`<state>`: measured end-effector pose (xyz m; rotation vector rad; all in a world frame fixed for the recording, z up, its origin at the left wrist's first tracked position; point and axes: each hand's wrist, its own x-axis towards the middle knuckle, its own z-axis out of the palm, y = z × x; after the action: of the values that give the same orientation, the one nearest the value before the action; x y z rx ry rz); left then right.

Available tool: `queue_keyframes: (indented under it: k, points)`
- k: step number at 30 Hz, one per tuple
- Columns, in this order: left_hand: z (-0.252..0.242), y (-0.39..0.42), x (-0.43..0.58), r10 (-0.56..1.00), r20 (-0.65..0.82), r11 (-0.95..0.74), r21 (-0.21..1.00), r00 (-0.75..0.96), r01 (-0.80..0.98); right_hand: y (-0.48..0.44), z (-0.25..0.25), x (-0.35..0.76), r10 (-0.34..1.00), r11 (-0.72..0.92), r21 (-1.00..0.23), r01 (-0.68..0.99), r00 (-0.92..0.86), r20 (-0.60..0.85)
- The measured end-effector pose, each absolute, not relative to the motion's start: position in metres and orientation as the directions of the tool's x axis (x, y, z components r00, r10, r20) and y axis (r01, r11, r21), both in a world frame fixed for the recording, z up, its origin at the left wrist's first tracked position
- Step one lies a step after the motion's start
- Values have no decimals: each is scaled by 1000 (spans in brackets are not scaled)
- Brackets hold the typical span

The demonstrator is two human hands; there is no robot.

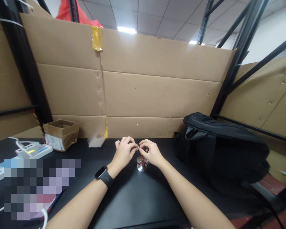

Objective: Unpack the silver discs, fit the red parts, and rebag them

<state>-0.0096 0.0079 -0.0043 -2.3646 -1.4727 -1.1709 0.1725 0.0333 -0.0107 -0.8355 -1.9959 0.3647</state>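
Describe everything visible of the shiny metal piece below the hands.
The shiny metal piece is small and silver-coloured, with a round, flared base and another rounded rim above it. Red, cord-like material shows at its upper part, toward the fingertips. It appears to rest on the black tabletop, below the left hand and right hand in view. Whether either hand touches the metal is unclear.

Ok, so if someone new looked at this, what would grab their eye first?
Probably the left hand and right hand, fingertips close together over the black table, with a shiny metal piece and something red just below them in the picture. Next, perhaps, the bulky black bag on the right and the dark watch on the left wrist.
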Motion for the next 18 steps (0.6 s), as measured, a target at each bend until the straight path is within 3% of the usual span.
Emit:
queue_keyframes:
  k: [5,9,11,14,18]
  points:
    - [-3,11,-12,746,627,-542,376,224,751,34,-8,174,688,723,-562,402,-338,642]
    - [0,21,-23,829,534,-537,678,165,502,35,-7,176,698,711,-560,425,-332,635]
    - [-1,25,-28,839,484,-543,775,249,324,35,-6,176,697,714,-557,423,-352,625]
    - [-5,28,-31,788,438,-535,835,433,130,33,-6,175,688,725,-563,397,-371,624]
    - [-11,28,-30,779,416,-515,851,470,100,31,-7,173,671,741,-564,365,-385,633]
